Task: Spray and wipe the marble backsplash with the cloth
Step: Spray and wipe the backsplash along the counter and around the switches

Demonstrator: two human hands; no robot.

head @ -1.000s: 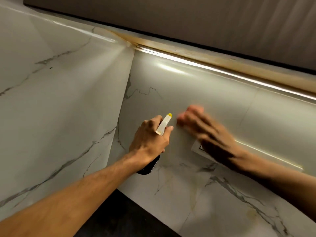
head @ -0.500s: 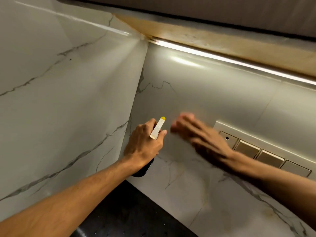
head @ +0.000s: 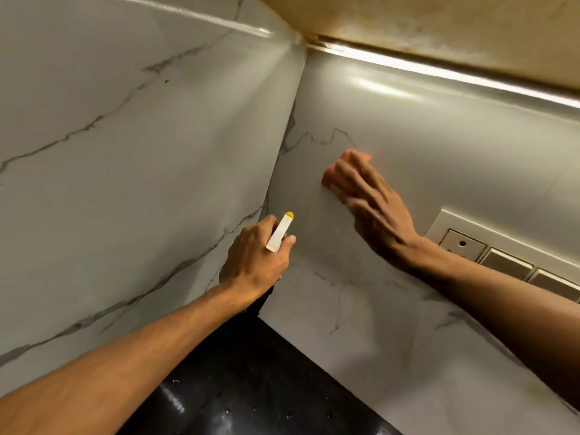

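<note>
The white marble backsplash (head: 392,309) with grey veins meets a second marble wall (head: 125,167) in a corner. My right hand (head: 373,208) lies flat with straight fingers, pressing a pinkish-orange cloth (head: 332,172) against the backsplash just right of the corner. Only the cloth's edge shows past my fingertips. My left hand (head: 255,262) grips a spray bottle (head: 280,233) with a white head and yellow nozzle tip, held near the corner and pointing up toward the wall. The bottle's dark body is mostly hidden beneath my hand.
A switch panel (head: 502,249) with several switches is set into the backsplash right of my right wrist. A lit strip (head: 439,73) runs under the cabinet above. A black speckled countertop (head: 251,387) lies below.
My right hand has slid the cloth up and to the right along the backsplash. My left hand keeps the bottle near the corner. The view has tilted down, showing more countertop.
</note>
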